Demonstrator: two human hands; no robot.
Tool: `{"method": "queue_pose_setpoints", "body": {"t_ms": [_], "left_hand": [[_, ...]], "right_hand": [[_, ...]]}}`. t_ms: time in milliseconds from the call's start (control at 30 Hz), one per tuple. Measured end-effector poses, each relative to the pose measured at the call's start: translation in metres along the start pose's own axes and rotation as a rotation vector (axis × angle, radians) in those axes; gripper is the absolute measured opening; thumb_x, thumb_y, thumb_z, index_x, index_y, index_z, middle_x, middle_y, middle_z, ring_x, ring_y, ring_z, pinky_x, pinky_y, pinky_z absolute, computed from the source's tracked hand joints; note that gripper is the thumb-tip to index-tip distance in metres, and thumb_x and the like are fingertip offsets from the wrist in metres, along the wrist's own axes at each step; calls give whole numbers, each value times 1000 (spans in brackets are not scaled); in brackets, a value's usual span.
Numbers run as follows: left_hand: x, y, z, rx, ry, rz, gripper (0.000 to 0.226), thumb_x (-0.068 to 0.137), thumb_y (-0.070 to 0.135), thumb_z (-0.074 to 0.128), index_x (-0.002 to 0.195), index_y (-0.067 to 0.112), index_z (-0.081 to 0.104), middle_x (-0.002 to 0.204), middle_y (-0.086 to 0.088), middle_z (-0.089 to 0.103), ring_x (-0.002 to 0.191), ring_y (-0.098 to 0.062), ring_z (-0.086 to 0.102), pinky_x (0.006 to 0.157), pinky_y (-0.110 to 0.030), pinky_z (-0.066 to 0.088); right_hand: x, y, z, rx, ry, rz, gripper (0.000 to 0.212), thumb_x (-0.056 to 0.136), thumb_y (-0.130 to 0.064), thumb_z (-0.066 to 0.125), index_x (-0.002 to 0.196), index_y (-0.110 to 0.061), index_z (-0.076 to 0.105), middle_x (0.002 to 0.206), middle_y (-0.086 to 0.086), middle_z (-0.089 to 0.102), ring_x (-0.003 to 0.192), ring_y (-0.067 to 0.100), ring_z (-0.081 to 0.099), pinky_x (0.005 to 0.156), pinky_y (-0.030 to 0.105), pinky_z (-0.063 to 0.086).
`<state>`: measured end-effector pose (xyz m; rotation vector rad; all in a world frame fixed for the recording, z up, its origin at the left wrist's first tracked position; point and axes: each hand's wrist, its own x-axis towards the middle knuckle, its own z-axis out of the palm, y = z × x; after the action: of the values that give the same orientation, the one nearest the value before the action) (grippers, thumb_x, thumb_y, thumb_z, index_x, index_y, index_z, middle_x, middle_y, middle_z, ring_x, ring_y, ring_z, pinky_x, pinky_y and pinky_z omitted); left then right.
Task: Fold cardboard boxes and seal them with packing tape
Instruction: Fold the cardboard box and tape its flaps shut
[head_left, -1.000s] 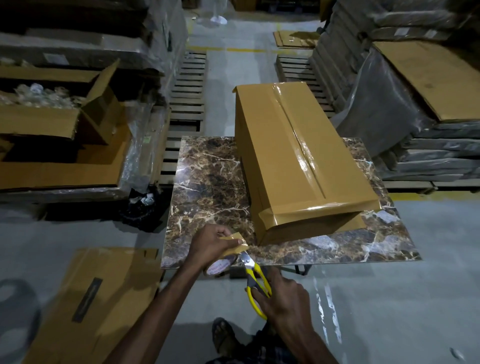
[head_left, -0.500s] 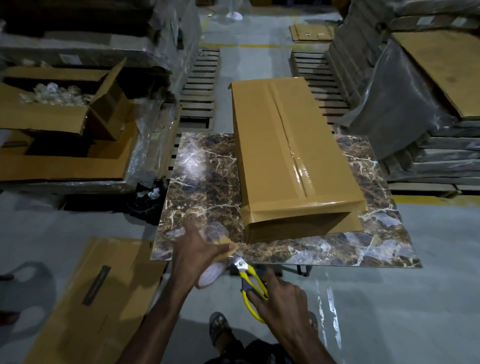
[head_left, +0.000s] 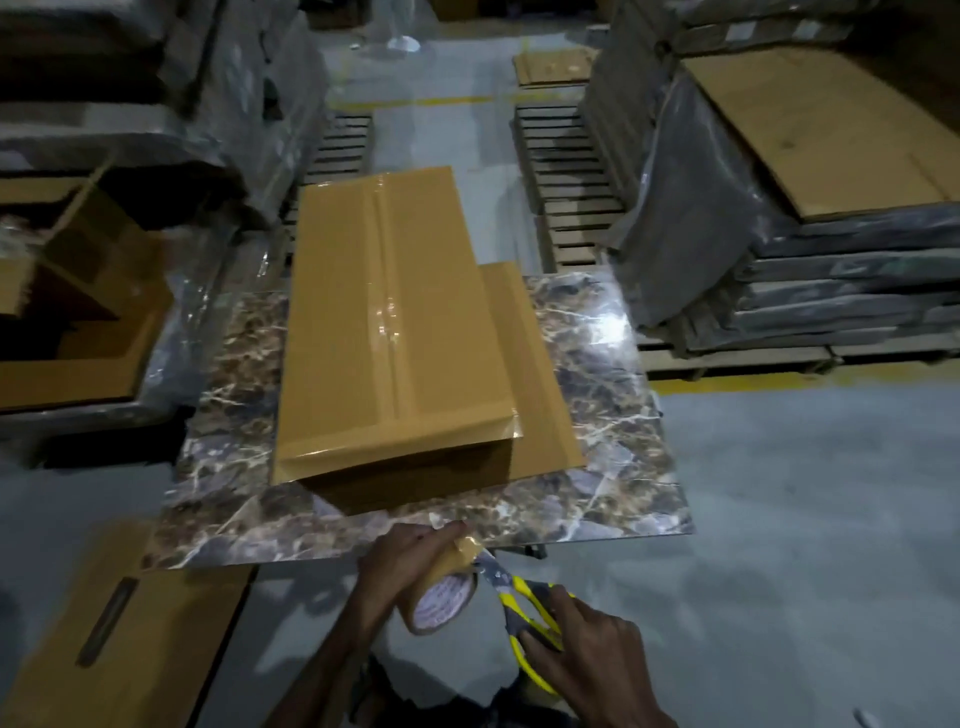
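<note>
the box (head_left: 395, 332) on the counter (head_left: 597, 374) looks taped along its top seam and near edge. the left hand (head_left: 410, 561) grips the tape roll (head_left: 444, 597), the right hand (head_left: 587, 649) grips scissors (head_left: 524, 603); more flat cardboard (head_left: 119, 623) likely awaits folding.

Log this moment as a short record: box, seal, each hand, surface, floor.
box: closed cardboard box, lying flat
seal: glossy tape strip along the top seam, more tape across the near edge
left hand: holds the tape roll, free end pinched at the fingertips
right hand: grips the yellow-handled scissors, blades pointing toward the roll
surface: marble tabletop under the box
floor: flattened cardboard at lower left
</note>
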<state>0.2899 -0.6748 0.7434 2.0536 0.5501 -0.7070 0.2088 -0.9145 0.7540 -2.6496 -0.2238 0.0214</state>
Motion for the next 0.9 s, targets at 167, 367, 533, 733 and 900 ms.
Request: {"method": "queue_pose_setpoints", "body": {"t_ms": [167, 367, 533, 733, 900], "left_hand": [[31, 64, 95, -97, -52, 114, 54, 60, 82, 75, 62, 28, 72, 70, 12, 70, 76, -8, 66, 74, -29, 47], [70, 139, 159, -188, -69, 237, 45, 63, 50, 89, 97, 31, 68, 81, -13, 72, 79, -25, 68, 69, -30, 49], [112, 188, 186, -44, -69, 270, 20, 93, 13, 76, 107, 20, 63, 76, -1, 58, 61, -12, 53, 46, -17, 37], [163, 204, 205, 53, -61, 225, 15, 97, 23, 73, 110, 17, 67, 94, -6, 65, 68, -8, 56, 49, -16, 41], [178, 202, 206, 60, -64, 222, 36, 92, 50, 74, 109, 19, 72, 107, 0, 71, 86, -12, 65, 60, -21, 44]], "right_hand": [[-4, 95, -24, 2, 38, 205, 47, 67, -66, 65, 103, -38, 53, 62, -9, 69, 56, 19, 67, 37, 26, 41], [23, 191, -6, -4, 131, 434, 43, 75, -55, 81, 88, -25, 54, 59, 5, 66, 60, 34, 69, 46, 30, 38], [69, 235, 20, 3, 165, 519, 32, 83, -51, 79, 93, -25, 63, 78, 2, 72, 79, 31, 72, 57, 32, 40], [99, 266, 50, -27, 146, 519, 33, 88, -49, 75, 107, -24, 67, 93, 0, 68, 87, 29, 71, 61, 36, 49], [104, 267, 56, -20, 99, 614, 32, 89, -46, 75, 104, -20, 64, 95, 2, 63, 89, 30, 68, 61, 36, 47]]}}
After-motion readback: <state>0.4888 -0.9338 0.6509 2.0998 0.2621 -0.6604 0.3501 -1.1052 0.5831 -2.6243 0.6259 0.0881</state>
